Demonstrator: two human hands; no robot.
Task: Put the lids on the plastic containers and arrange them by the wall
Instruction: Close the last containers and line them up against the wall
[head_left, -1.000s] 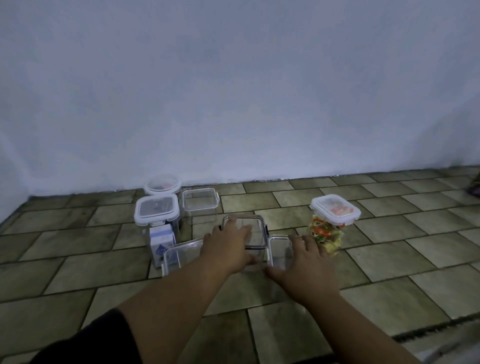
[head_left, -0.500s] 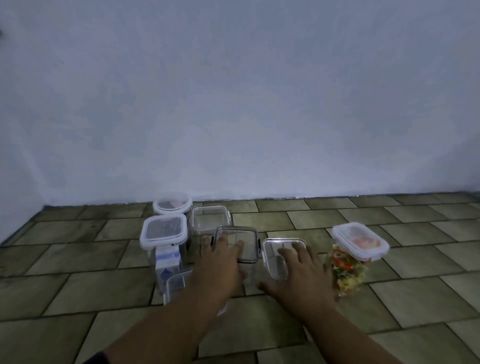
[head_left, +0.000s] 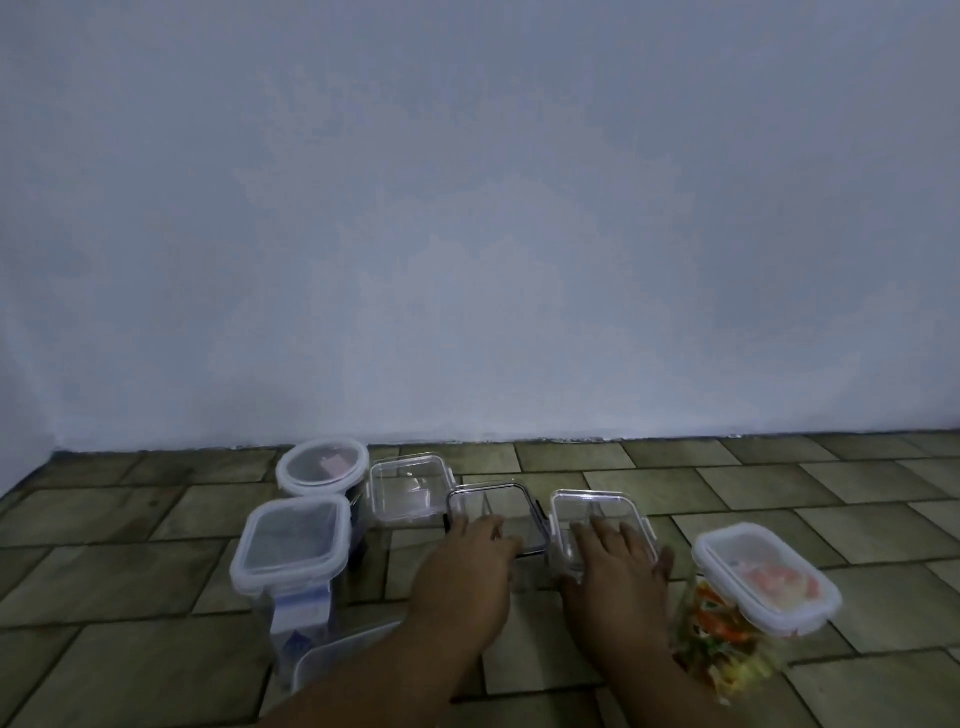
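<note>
On the tiled floor (head_left: 727, 499), near the foot of the pale wall (head_left: 467, 208), stand six containers.

Three carry white-rimmed lids:
- A round container (head_left: 322, 465) stands closest to the wall at the left.
- A tall container (head_left: 291, 543) stands just in front of it.
- A pasta container (head_left: 769, 577), packed with coloured pasta, stands apart at the right.

The other three are low and clear, in a loose row that slants from the wall towards the person:
- A clear container (head_left: 410, 486) sits just right of the round one.
- A dark-rimmed container (head_left: 493, 514) sits at its front right corner.
- A clip container (head_left: 597, 519) sits just beside that, on the right.

All three show flat lids on top; whether these are clipped down I cannot tell.

A seventh clear piece (head_left: 337, 657) lies in front of the tall container. The left forearm hides most of it, so I cannot tell whether it is a lid or a container.

Two hands reach in side by side, apart from each other. The left hand (head_left: 467, 571) lies with straight fingers on the near edge of the dark-rimmed container's top. The right hand (head_left: 618, 571) lies flat, fingers spread, over the top of the clip container. Neither hand is curled round anything. The right hand is near the pasta container but not touching it.
</note>
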